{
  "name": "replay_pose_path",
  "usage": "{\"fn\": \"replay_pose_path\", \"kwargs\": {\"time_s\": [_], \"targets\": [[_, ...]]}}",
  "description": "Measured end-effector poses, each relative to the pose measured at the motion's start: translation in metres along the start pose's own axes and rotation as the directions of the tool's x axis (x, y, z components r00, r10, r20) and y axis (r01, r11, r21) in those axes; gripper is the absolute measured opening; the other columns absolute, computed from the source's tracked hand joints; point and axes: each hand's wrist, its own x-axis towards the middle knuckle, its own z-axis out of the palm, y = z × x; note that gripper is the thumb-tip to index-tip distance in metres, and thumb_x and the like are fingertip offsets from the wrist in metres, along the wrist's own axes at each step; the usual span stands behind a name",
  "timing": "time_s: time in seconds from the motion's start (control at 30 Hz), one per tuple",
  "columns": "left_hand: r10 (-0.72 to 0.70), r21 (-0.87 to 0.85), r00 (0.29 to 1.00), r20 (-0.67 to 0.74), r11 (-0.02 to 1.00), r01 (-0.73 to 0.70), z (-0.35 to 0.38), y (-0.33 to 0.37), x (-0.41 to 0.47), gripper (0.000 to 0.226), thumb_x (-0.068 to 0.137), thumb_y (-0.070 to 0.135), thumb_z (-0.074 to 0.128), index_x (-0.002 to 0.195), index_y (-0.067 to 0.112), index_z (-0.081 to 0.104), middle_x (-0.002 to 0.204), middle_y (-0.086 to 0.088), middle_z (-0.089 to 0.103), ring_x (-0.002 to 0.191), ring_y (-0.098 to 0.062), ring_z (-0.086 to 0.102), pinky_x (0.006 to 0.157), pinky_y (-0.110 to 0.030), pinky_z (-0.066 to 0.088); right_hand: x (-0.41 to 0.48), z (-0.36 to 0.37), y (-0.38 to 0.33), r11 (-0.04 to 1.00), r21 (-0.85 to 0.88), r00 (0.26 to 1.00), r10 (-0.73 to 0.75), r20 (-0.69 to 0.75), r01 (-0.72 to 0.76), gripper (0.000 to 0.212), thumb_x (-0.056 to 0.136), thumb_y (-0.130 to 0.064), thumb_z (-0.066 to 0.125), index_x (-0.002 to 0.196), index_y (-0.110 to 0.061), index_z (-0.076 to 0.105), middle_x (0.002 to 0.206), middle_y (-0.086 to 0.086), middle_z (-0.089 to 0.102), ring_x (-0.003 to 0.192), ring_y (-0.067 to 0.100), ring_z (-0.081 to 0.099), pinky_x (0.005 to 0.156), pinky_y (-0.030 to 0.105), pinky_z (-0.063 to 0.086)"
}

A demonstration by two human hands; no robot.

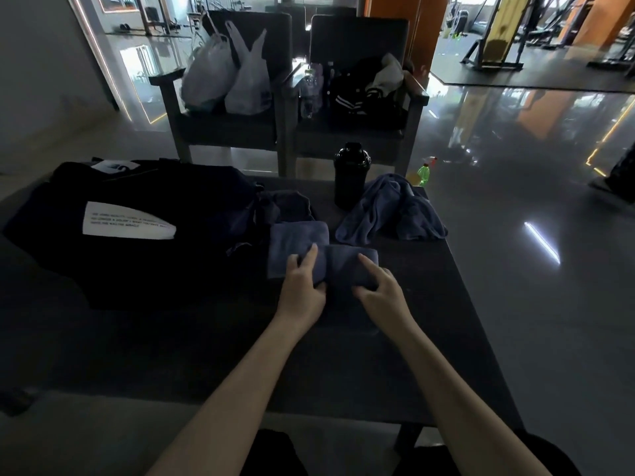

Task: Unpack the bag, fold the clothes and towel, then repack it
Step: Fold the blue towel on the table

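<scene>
A dark, matte table (429, 304) carries everything. On its left sits a big black bag (154, 201), soft and slumped, with a white rectangular label (127, 225) of small print on its side. The bag lies close against the left edge of the work spot. Just right of the bag a small dark garment (292, 204) lies bunched. Behind it, towards the far edge, a black shaker bottle (352, 176) stands upright, cylindrical with a rounded lid. Right of the bottle a blue-grey cloth (388, 211) lies crumpled in loose ridges near the far right corner. A green bottle (423, 174) shows just past that corner.

The towel (299, 238) lies at the middle of the table, in front of the garment, blue-grey and nappy. Its left part lies flat and square, its right part raised in a thicker fold. The left hand (302, 283) pinches the fold at its middle, with fingers (311, 257) on top and the thumb at the near edge. The right hand (378, 286) grips the fold's right part, its index finger stretched over the top and the others curled at the near edge.

Beyond the table two dark armchairs stand on a glossy floor. The left chair (223, 132) holds white plastic bags (247, 84); the right chair (360, 32) holds a black jacket (357, 94) with white stripes.
</scene>
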Motion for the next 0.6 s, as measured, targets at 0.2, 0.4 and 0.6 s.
{"fn": "replay_pose_path", "kwargs": {"time_s": [0.2,0.4,0.6], "targets": [[-0.085,0.022,0.996,-0.027,0.996,0.086,-0.037,-0.018,0.064,0.071,0.09,0.0,0.055,0.151,0.01,0.019,0.133,-0.013,0.03,0.117,-0.027,0.045,0.099,-0.02,0.034,0.074,0.032,-0.036,0.995,-0.072,0.996,-0.069,0.054,0.073,0.061,0.084,-0.004,0.054,0.141,-0.022,0.044,0.138,0.006,0.046,0.114,0.013,0.049,0.076,0.011,0.041],[-0.102,0.125,0.994,-0.023,0.987,0.104,-0.032,-0.055,0.119,0.067,0.093,0.002,0.048,0.151,0.015,0.019,0.137,-0.01,0.029,0.117,-0.025,0.044,0.097,-0.022,0.032,0.132,0.069,-0.033,0.972,-0.217,0.993,-0.079,0.083,0.096,0.056,0.088,0.002,0.042,0.142,-0.014,0.042,0.147,0.009,0.031,0.132,0.024,0.034,0.103,0.022,0.033],[-0.14,0.503,0.988,-0.062,0.851,0.152,0.004,-0.092,0.13,0.051,0.101,0.028,0.031,0.151,0.024,0.022,0.153,-0.009,0.019,0.137,-0.028,0.024,0.112,-0.04,0.024,0.142,0.088,0.001,0.887,-0.458,0.998,-0.042,0.054,0.062,0.048,0.095,-0.025,0.038,0.144,-0.029,0.038,0.159,0.0,0.013,0.142,0.024,0.016,0.113,0.042,0.022]]}}
